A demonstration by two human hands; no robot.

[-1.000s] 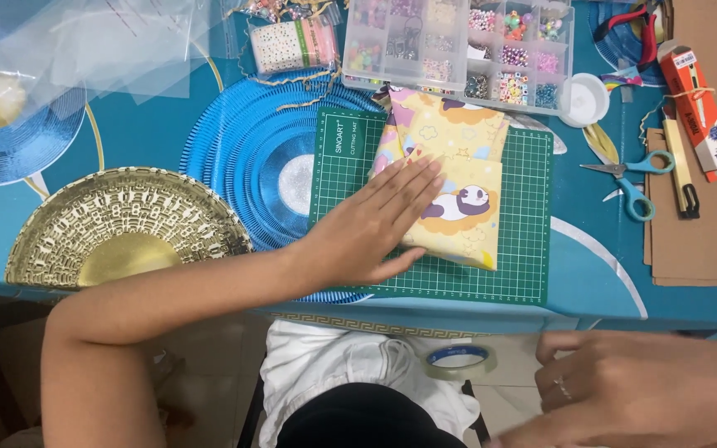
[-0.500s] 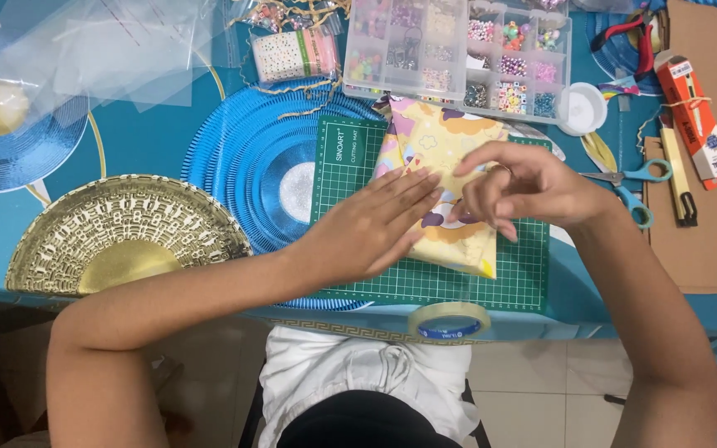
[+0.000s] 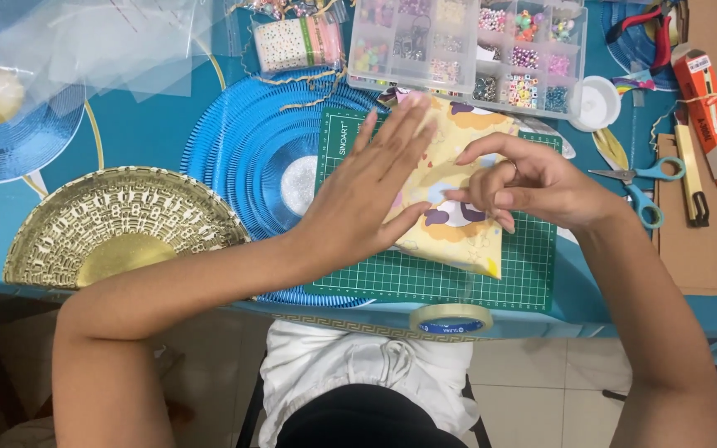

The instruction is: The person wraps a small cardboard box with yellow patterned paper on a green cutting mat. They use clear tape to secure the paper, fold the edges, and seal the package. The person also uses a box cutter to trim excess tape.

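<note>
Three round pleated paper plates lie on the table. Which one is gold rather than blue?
The gold pleated paper plate at the near left edge; the other two are blue.

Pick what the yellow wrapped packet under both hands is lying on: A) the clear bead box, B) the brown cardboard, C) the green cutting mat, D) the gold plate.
C: the yellow wrapped packet, pressed by the left hand and right hand, lies on the green cutting mat.
</note>
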